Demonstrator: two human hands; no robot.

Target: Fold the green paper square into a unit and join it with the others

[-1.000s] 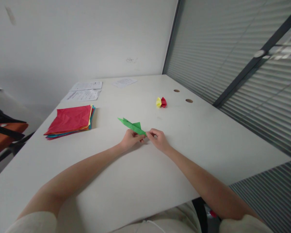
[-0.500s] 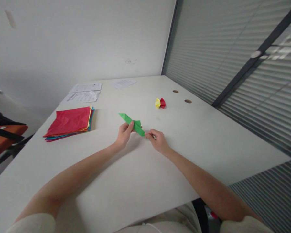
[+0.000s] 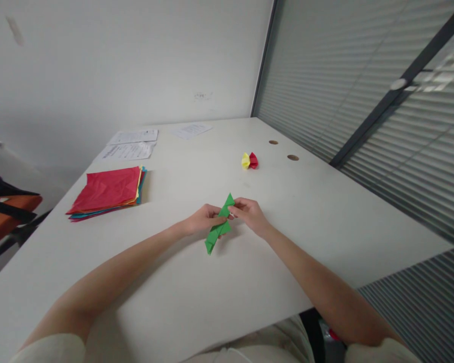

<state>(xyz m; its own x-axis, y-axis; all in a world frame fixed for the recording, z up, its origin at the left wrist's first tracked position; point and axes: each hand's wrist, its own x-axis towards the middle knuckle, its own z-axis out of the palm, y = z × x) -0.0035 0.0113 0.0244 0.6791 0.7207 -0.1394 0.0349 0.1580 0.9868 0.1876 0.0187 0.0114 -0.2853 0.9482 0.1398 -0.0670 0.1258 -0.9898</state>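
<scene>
A strip of folded green paper (image 3: 216,234), with a small triangular flap at its side, is held tilted over the white table, its upper end pointing away from me. My left hand (image 3: 202,220) is closed on its middle, thumb on top and fingers underneath. With thumb and fingers, my right hand (image 3: 250,214) pinches the paper near its upper end. Beyond the hands lies a small folded paper piece (image 3: 250,161), half yellow and half red.
A stack of coloured paper sheets (image 3: 108,190), red on top, lies on the left of the table (image 3: 181,297). Printed pages (image 3: 130,143) lie behind it. Two round holes (image 3: 292,158) are cut near the right edge, beside blinds (image 3: 325,85). An orange chair (image 3: 7,212) stands at left.
The green paper has turned, so its far end now points up and right instead of up and left. My right hand has shifted its pinch to that end.
</scene>
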